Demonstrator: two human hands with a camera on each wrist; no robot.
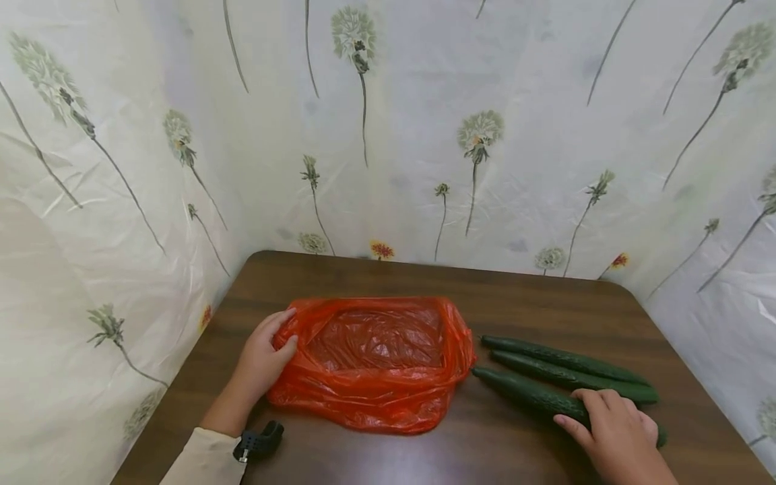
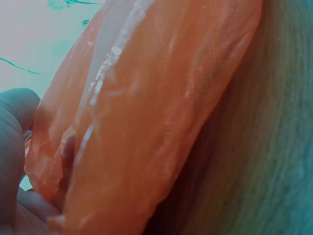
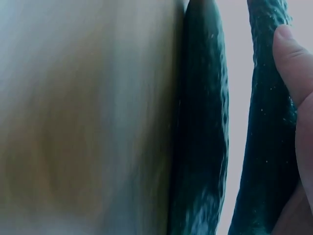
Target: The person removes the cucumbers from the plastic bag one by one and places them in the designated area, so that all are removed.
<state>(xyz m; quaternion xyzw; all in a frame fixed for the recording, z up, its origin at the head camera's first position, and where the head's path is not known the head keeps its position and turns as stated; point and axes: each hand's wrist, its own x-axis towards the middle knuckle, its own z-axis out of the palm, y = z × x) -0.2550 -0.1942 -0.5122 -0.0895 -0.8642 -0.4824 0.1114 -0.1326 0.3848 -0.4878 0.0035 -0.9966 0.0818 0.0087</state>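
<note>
A red plastic bag (image 1: 364, 397) lies on the table with its wide mouth spread open and facing up. My left hand (image 1: 263, 357) holds the bag's left edge. In the left wrist view, the thumb is on one side of the thin orange-looking film (image 2: 146, 127) and fingers show behind it. On the right, my right hand (image 1: 615, 424) grips the nearest cucumber (image 1: 530, 393) close to its thick end, its thin tip pointing at the bag. In the right wrist view, the thumb (image 3: 293, 58) lies along this cucumber (image 3: 266, 127).
Two more dark green cucumbers lie side by side just behind the held one, the farther cucumber (image 1: 558, 355) and the middle cucumber (image 1: 558, 373). The brown wooden table (image 1: 503, 296) backs onto a flower-printed sheet (image 1: 412, 135). A black wristband (image 1: 261, 441) circles the left wrist.
</note>
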